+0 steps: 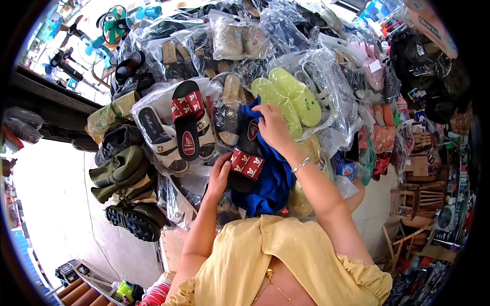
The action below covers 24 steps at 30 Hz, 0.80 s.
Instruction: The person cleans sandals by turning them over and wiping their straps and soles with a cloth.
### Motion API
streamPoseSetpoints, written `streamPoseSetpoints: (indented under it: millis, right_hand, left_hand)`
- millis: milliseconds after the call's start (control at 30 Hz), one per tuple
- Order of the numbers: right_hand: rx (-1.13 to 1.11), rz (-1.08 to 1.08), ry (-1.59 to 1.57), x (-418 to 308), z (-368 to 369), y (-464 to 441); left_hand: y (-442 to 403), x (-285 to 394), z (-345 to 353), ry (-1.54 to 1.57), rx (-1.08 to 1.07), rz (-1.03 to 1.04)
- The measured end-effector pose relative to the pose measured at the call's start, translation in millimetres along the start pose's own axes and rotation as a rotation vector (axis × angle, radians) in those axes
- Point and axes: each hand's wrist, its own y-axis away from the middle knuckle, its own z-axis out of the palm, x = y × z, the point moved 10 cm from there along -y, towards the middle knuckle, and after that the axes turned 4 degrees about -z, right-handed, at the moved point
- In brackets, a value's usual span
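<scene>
My left hand (219,175) grips the strap side of a black slide sandal (247,166) with a red patterned strap and a red oval logo on its footbed. A blue cloth (275,176) lies under and beside this sandal. Pinched in my right hand (274,124) is the cloth's upper part, close to the sandal's toe or heel end. The matching red-strapped sandal (188,120) rests to the left on white-strapped sandals (158,137). Just beyond my right hand lie light green clogs (293,97).
Plastic-wrapped footwear (240,38) covers the display at the back. Olive green shoes (120,168) are stacked at the left edge. On the right, small wooden stools (408,199) stand on the floor. Dark caps or bags (434,71) hang at the upper right.
</scene>
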Motion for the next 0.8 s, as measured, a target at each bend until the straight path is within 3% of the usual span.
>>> streamPoseSetpoints:
  millis: [67,100,133,200,267,300,333,400,433,567,667,733,800]
  right_hand:
    - [-0.075,-0.168,0.123,-12,12,6]
    - [-0.293,-0.100,0.162,-6,39,21]
    - [-0.234,-0.145,0.162,-14,43,31]
    - [-0.436,-0.067,0.011,-19,49,40]
    - [-0.668,-0.136,-0.241,-19,60,42]
    - [-0.652,-0.135,-0.284,-11,59,35]
    - [-0.470,-0.107,-0.299,1,47,23]
    - [-0.205,0.095,-0.093,18,15,5]
    - [-0.082,0.059,0.002,17,5,3]
    - [-0.278,-0.057,0.056,-12,35,30]
    - [-0.615,-0.092,-0.095,-21,57,46]
    - [-0.482,-0.095,-0.262,-4,49,28]
    - [-0.186,0.013,-0.086,15,15,3]
  left_hand:
    - [-1,0,0,-0.010,0.005,0.005]
    - [-1,-1,0,-0.010,0.002,0.006]
    - [-1,-2,0,-0.022,0.005,0.004]
    - [-1,-2,-2,-0.031,0.015,-0.002]
    - [0,-1,0,-0.039,0.000,-0.006]
    - [0,0,1,-0.040,-0.003,-0.005]
    - [0,1,2,-0.015,0.004,-0.009]
    - [0,0,0,0.008,0.015,-0.011]
    - [-1,-4,-1,0.011,0.012,-0.005]
    - [-1,-3,0,-0.002,0.007,0.007]
    - [-1,-2,0,0.001,-0.001,0.004]
    - [-1,-5,-1,0.001,0.006,0.002]
    - [-2,-4,-2,-0.001,0.013,0.005]
